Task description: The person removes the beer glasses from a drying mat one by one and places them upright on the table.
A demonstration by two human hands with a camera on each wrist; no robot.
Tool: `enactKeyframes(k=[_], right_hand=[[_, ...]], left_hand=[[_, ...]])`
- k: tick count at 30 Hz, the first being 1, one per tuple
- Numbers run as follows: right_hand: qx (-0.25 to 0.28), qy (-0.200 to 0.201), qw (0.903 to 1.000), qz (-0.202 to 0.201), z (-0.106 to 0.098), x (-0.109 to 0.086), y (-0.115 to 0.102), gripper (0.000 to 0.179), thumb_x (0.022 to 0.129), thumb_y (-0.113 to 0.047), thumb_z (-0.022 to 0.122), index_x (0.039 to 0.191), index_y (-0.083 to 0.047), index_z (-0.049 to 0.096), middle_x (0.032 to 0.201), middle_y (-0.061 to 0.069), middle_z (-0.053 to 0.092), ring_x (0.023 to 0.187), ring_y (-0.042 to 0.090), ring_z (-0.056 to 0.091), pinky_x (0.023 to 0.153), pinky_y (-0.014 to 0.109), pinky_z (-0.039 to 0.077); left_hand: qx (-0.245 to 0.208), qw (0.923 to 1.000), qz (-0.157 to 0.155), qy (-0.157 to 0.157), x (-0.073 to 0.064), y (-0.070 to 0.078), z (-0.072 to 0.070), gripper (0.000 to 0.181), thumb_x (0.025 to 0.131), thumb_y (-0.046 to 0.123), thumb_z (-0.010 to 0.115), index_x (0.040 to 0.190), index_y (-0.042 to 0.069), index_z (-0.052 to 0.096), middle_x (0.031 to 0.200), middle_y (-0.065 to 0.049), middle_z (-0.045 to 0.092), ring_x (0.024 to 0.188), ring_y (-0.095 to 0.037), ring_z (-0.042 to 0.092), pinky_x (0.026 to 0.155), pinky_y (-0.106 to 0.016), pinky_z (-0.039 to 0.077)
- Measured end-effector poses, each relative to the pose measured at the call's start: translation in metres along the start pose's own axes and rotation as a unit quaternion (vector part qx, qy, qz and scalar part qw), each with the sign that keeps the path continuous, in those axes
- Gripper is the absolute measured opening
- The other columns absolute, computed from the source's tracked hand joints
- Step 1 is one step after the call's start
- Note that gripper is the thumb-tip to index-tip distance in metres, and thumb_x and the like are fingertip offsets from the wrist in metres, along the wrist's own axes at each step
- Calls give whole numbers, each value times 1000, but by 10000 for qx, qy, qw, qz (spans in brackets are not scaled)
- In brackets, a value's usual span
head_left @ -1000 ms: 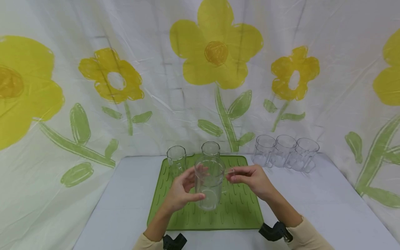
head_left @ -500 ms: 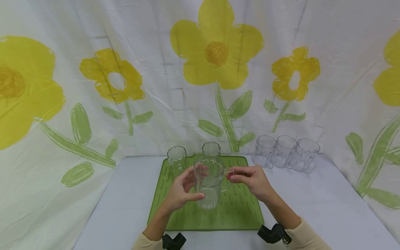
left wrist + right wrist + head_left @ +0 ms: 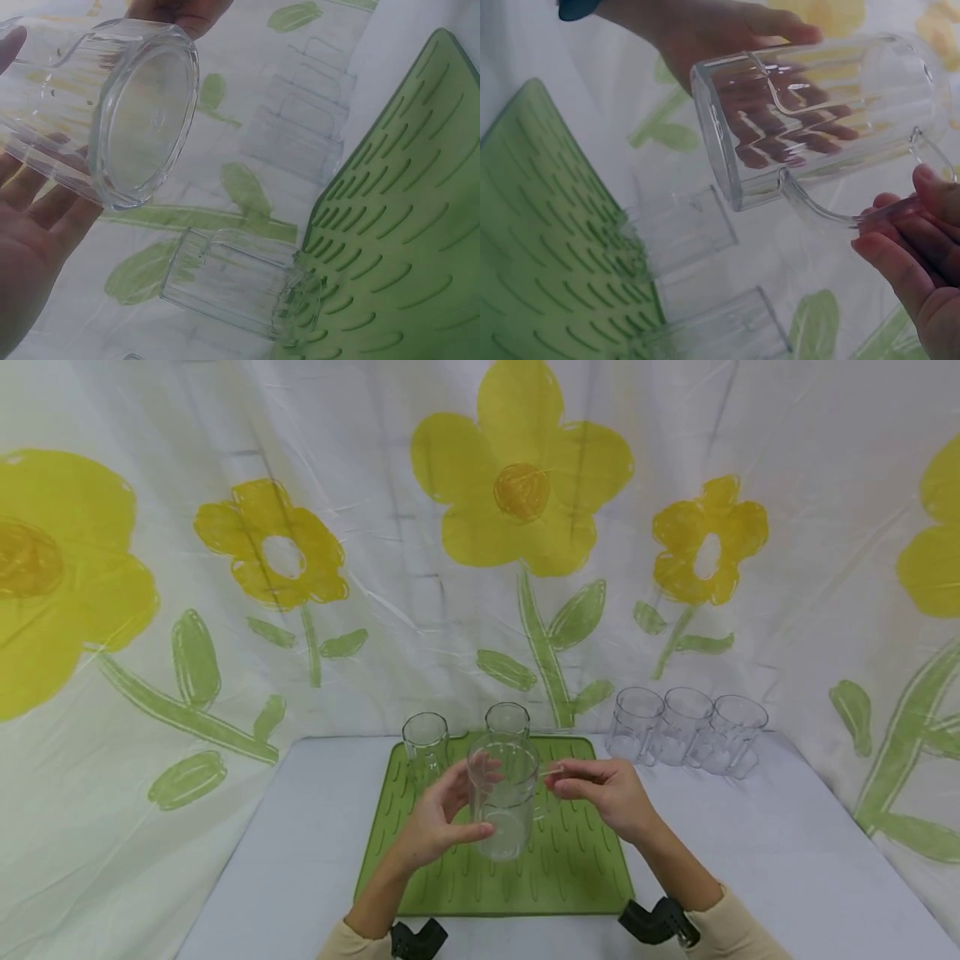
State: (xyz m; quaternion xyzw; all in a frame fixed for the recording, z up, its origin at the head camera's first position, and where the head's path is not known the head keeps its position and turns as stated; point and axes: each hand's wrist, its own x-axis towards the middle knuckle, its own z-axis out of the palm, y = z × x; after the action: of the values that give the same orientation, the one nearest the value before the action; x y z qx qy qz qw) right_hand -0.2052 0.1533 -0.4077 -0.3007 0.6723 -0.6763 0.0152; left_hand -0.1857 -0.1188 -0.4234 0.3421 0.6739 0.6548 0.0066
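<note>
Hardly anything is changing over the last second: you are keeping the glass mug [image 3: 504, 802] aloft over the green mat [image 3: 577, 877], rim up, nearly motionless. Your left hand [image 3: 441, 817] is cupping its body from 9 o'clock, while your right hand [image 3: 606, 789] is pinching the handle [image 3: 821, 212] at 3 o'clock. From it, a second mug [image 3: 425, 737] is sitting on the mat at 10, a third mug [image 3: 507, 718] at 12, and three more mugs [image 3: 681, 727] are staying on the table [image 3: 757, 835] at 2. The handling, seemingly, is pausing in a steady hold.
</note>
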Motion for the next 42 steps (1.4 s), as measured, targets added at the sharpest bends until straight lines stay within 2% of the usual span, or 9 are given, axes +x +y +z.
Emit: enactKeyframes(k=[8,12,15,19,24,26,33,39,42], right_hand=[[-40,283,9995,-92,-7,-2,-3,25,90,1,63,112,14,66,99,-12,75,93,4,72,78,23,61],[-252,455,9986,-110,-10,-5,-6,27,91,2,62,110,21,62,98,-13,75,91,4,72,75,22,61],[-422,608,9972,-101,-14,-7,-7,27,91,2,62,110,22,61,97,-14,75,91,4,72,74,22,61],[-599,914,9940,32,-19,-11,-7,27,91,0,63,111,19,63,96,-15,75,90,4,72,76,21,60],[-815,1394,9867,196,-28,-16,-3,29,89,0,66,111,19,63,92,-18,75,88,0,71,78,18,59],[-807,1546,9846,132,-32,-19,-1,30,89,2,66,111,21,61,92,-18,75,88,0,71,77,18,59],[-594,2044,9770,101,-45,-29,0,34,87,4,67,114,23,59,93,-14,76,89,1,72,78,16,58],[-346,2501,9675,144,-56,-38,2,27,87,5,67,114,7,68,92,-10,77,86,5,73,78,15,58],[-371,2712,9616,207,-62,-41,4,25,87,4,68,112,7,69,90,-10,77,84,4,73,78,15,58]], left_hand=[[562,9983,120,102,-2,-2,1,75,83,-2,71,148,-2,32,145,-26,45,131,-9,50,108,-30,46],[694,9974,49,196,-6,-3,-1,74,83,-1,72,147,0,34,145,-25,46,131,-9,50,108,-39,47],[807,9964,-30,248,-9,-4,-2,73,84,0,71,147,-1,34,146,-23,46,133,-18,49,109,-41,46],[988,9944,-172,343,-14,-8,-3,72,84,3,72,147,3,37,147,-19,47,134,-27,48,111,-36,44],[1153,9913,-350,528,-21,-10,-6,69,85,4,72,146,3,39,147,-17,47,135,-31,46,112,-25,41],[1250,9891,-481,614,-25,-11,-9,69,85,6,72,145,3,40,148,-16,46,135,-30,46,112,-25,40],[1559,9799,-845,912,-42,-20,-21,68,85,11,73,145,7,42,148,-13,47,135,-37,45,113,-38,41],[1684,9732,-1191,1013,-56,-26,-28,70,85,16,74,146,10,41,150,-12,45,136,-38,43,113,-55,37],[1692,9672,-1514,1139,-63,-26,-33,71,85,18,75,147,12,40,151,-12,43,138,-38,40,114,-61,32]])
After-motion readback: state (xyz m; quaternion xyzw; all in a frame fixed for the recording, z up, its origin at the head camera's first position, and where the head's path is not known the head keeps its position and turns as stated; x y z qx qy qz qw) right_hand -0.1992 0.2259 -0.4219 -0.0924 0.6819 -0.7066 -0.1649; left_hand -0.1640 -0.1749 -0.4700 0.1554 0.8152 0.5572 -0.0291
